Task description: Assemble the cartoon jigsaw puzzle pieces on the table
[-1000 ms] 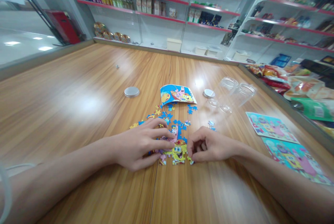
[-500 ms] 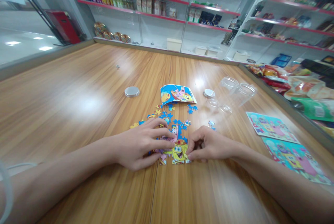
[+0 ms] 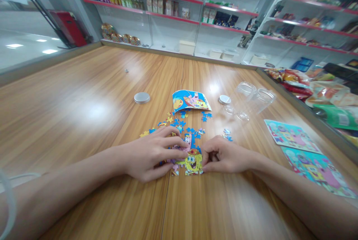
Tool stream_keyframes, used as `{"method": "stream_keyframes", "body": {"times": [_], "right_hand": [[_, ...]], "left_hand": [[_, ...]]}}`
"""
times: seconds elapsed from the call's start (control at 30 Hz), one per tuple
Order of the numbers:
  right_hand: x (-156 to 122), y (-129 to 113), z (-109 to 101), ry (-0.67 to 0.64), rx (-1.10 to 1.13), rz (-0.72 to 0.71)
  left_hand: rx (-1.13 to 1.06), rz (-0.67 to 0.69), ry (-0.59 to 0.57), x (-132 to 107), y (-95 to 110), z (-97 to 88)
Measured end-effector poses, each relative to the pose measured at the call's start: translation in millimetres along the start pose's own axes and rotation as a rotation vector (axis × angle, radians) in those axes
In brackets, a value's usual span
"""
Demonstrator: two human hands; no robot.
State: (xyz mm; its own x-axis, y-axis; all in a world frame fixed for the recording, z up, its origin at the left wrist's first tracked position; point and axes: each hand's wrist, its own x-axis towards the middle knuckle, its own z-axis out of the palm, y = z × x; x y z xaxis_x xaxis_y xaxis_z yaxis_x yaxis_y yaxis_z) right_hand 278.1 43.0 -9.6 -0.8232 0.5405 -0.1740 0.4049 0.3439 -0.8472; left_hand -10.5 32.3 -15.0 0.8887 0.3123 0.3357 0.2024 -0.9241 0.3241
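A partly joined jigsaw puzzle (image 3: pixel 193 162) with a yellow cartoon face lies on the table between my hands. My left hand (image 3: pixel 153 153) rests flat over its left side, fingers spread, fingertips on the pieces and hiding some of them. At the puzzle's right edge, my right hand (image 3: pixel 220 155) is closed, thumb and forefinger pinched on a puzzle piece mostly hidden by the fingers. Loose puzzle pieces (image 3: pixel 176 123) are scattered beyond my left hand. A curved picture card (image 3: pixel 191 100) with a similar cartoon scene stands behind them.
Two silver lids (image 3: pixel 142 97) (image 3: pixel 224 99) lie left and right of the card. Clear plastic jars (image 3: pixel 264 100) lie at the right. Two picture sheets (image 3: pixel 292 135) (image 3: pixel 319 173) are at the right edge of the wooden table (image 3: pixel 112 79). Shelves (image 3: pixel 173 18) line the back.
Both hands stay almost in place at the puzzle. The whole view shifts very slightly; no piece has visibly moved elsewhere.
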Motion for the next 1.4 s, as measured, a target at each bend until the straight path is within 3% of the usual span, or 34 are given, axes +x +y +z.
{"method": "stream_keyframes", "body": {"times": [0.77,1.1,1.4], "right_hand": [[-0.9,0.1,3.8,0.005,-0.163,-0.079],[-0.4,-2.3,3.4,-0.018,-0.240,-0.191],[-1.6,-7.7,3.0,-0.036,-0.302,-0.184]], "left_hand": [[0.012,0.003,0.016,-1.0,-0.8,1.8],[0.008,0.005,0.018,-2.1,-1.6,2.9],[0.010,0.000,0.004,-1.3,-1.0,2.7]]}}
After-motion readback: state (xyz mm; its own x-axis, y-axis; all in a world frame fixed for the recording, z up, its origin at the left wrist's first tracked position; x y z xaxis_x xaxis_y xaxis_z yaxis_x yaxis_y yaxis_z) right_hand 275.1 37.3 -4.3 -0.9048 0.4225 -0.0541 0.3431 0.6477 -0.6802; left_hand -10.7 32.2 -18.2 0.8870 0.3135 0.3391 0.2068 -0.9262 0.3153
